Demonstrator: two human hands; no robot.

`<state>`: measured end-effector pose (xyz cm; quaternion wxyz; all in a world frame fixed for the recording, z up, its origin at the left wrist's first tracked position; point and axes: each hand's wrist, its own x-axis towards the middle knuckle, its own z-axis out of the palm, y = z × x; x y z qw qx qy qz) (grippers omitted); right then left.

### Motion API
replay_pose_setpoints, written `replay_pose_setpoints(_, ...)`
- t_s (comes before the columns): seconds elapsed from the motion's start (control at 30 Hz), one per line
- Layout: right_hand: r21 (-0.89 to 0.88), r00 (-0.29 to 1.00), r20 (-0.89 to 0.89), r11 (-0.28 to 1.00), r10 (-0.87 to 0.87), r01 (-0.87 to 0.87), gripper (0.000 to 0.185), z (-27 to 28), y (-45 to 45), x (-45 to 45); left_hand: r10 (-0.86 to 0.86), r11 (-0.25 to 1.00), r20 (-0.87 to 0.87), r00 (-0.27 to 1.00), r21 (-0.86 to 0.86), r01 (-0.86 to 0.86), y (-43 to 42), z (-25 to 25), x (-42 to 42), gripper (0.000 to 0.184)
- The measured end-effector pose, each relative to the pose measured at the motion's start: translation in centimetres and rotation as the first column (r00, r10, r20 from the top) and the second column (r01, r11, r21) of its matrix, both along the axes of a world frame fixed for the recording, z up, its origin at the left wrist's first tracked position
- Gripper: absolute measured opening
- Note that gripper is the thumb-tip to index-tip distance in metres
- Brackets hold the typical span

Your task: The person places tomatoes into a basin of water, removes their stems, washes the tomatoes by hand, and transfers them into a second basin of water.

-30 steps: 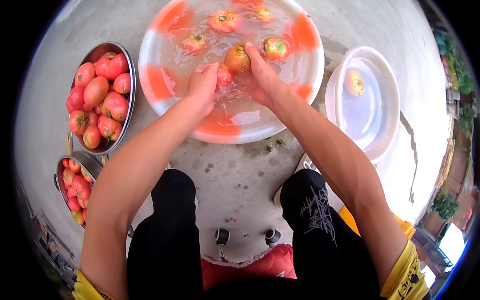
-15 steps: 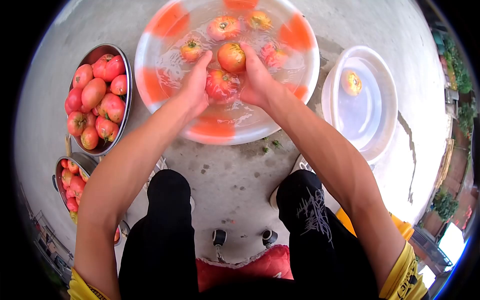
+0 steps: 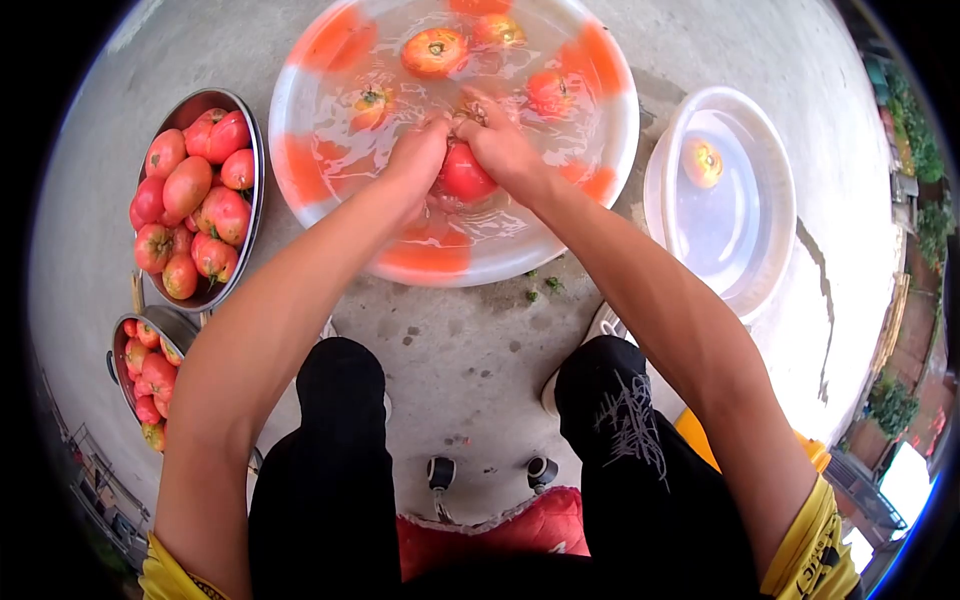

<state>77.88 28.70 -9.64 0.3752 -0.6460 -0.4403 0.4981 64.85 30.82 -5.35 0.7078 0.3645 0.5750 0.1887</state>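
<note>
My left hand (image 3: pixel 418 152) and my right hand (image 3: pixel 497 147) are together in the water of a large white and orange basin (image 3: pixel 287 180). Both are closed, with a red tomato (image 3: pixel 467 173) between them, close against the palms. Splashing water partly hides the fingertips. Around the hands float several tomatoes: an orange-red tomato (image 3: pixel 434 52) and a yellowish one (image 3: pixel 498 31) at the far side, a red one (image 3: pixel 550 93) to the right, and a tomato with a green stem (image 3: pixel 372 106) to the left.
A metal bowl (image 3: pixel 262 170) heaped with tomatoes stands left of the basin. Below it is a smaller metal pot (image 3: pixel 178 325) of tomatoes. To the right, a white tub (image 3: pixel 783 215) holds water and one tomato (image 3: pixel 703 162). Green stem bits (image 3: pixel 553 284) lie on the concrete floor (image 3: pixel 470 370).
Both hands have closed in together and dipped lower into the water. The yellow-orange tomato between my fingertips no longer shows there. The floating tomatoes have shifted and turned, and the water is more stirred.
</note>
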Motion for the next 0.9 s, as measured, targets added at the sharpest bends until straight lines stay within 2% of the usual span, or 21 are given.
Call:
replay_pose_setpoints(0.1, -0.079, 0.995, 0.097, 0.996, -0.034, 0.042, 0.082, 2.6, -1.6, -1.1, 0.087, 0.992, 0.042, 0.995, -0.097, -0.082, -0.1, -0.8, 0.2, 0.035)
replay_pose_setpoints(0.13, -0.079, 0.995, 0.096, 0.996, -0.033, 0.041, 0.082, 3.8, -1.8, -1.1, 0.087, 0.992, 0.041, 0.995, -0.097, -0.083, -0.3, 0.3, 0.3, 0.035)
replay_pose_setpoints(0.17, -0.182, 0.979, -0.181, 0.982, -0.094, 0.061, 0.086, 5.0, -1.7, -1.1, 0.184, 0.961, 0.103, 0.978, -0.227, -0.156, -0.6, 1.5, 0.3, 0.035)
replay_pose_setpoints(0.2, -0.283, 0.882, -0.437, 0.958, -0.178, 0.054, 0.089, 5.8, -1.7, -1.0, 0.28, 0.91, 0.153, 0.948, -0.357, -0.211, -0.8, 2.3, 0.3, 0.034)
replay_pose_setpoints(0.23, -0.281, 0.879, -0.439, 0.958, -0.184, 0.061, 0.089, 6.0, -1.4, -1.0, 0.272, 0.913, 0.151, 0.95, -0.354, -0.205, -0.7, 1.8, 0.3, 0.034)
replay_pose_setpoints(0.3, -0.344, 0.944, -0.288, 0.937, -0.162, 0.056, 0.095, 6.0, -0.3, -1.0, 0.237, 0.916, 0.24, 0.942, -0.379, -0.134, -0.4, 1.5, 0.0, 0.034)
replay_pose_setpoints(0.43, -0.359, 0.941, -0.291, 0.931, -0.174, 0.061, 0.093, 4.4, 1.5, -0.5, 0.115, 0.941, 0.191, 0.975, -0.334, -0.046, -0.5, 2.9, -0.6, 0.035)
replay_pose_setpoints(0.5, -0.32, 0.978, -0.188, 0.947, -0.088, 0.024, 0.084, 4.0, 2.5, -0.3, -0.007, 0.971, 0.123, 0.992, -0.236, 0.036, -0.2, 2.5, -0.9, 0.033)
replay_pose_setpoints(0.53, -0.319, 0.978, -0.189, 0.947, -0.09, 0.025, 0.084, 4.0, 2.8, 0.0, -0.009, 0.971, 0.122, 0.993, -0.236, 0.037, -0.1, 2.4, -0.9, 0.033)
replay_pose_setpoints(0.6, -0.403, 0.96, -0.212, 0.911, -0.182, 0.083, 0.065, 4.4, 3.4, 0.5, -0.087, 0.984, 0.102, 0.991, -0.144, 0.101, 0.0, 2.4, -1.1, 0.033)
replay_pose_setpoints(0.63, -0.425, 0.945, -0.257, 0.902, -0.204, 0.079, 0.06, 4.6, 3.5, 0.6, -0.087, 0.985, 0.101, 0.991, -0.142, 0.101, 0.2, 2.0, -1.2, 0.033)
replay_pose_setpoints(0.67, -0.422, 0.944, -0.261, 0.903, -0.202, 0.077, 0.06, 4.9, 3.5, 1.0, 0.036, 0.987, 0.009, 0.999, -0.156, -0.034, 0.6, 1.3, -1.5, 0.036)
replay_pose_setpoints(0.7, -0.425, 0.899, -0.378, 0.904, -0.222, 0.045, 0.062, 5.3, 3.2, 1.5, 0.157, 0.973, -0.083, 0.984, -0.158, -0.168, 0.8, 0.9, -1.7, 0.04)
replay_pose_setpoints(0.73, -0.425, 0.839, -0.487, 0.905, -0.244, 0.017, 0.064, 6.3, 2.7, 1.9, 0.154, 0.974, -0.083, 0.985, -0.156, -0.165, 0.9, 1.4, -1.7, 0.04)
replay_pose_setpoints(0.8, -0.38, 0.878, -0.427, 0.924, -0.216, 0.042, 0.061, 9.8, 0.9, 2.4, 0.445, 0.864, -0.118, 0.888, -0.204, -0.46, 0.6, 2.4, -2.1, 0.053)
replay_pose_setpoints(0.87, -0.333, 0.917, -0.355, 0.941, -0.184, 0.06, 0.057, 12.8, -0.7, 2.8, 0.436, 0.874, -0.106, 0.894, -0.185, -0.449, 0.9, 2.8, -3.0, 0.057)
replay_pose_setpoints(0.9, -0.138, 0.999, -0.042, 0.99, 0.008, -0.014, 0.055, 13.8, -1.4, 3.2, 0.425, 0.886, -0.098, 0.9, -0.161, -0.435, 1.2, 2.7, -3.5, 0.062)
